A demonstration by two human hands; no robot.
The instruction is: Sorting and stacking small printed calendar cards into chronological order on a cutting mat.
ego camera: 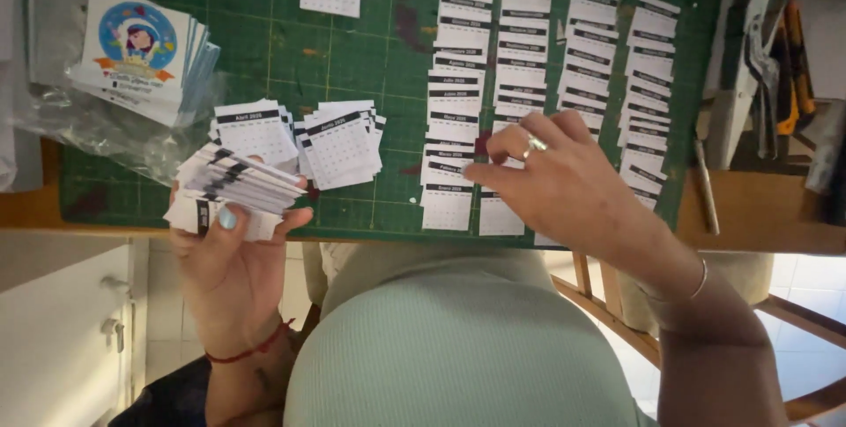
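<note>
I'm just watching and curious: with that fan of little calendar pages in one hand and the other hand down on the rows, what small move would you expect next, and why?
Probably the right hand lets go of the small page at its fingertips on the second column and returns to the stack fanned in the left hand for another. Four overlapping columns lie on the green mat, and the stack looks thick.

cutting mat (352, 48) dark green, pale grid lines, some reddish stains. small calendar sheets (454, 96) white, black header bands, fine grey grids; round-picture cards (137, 48) white with blue circle and orange ribbon. left hand (231, 277) light blue thumbnail, red wrist thread (251, 352).
</note>
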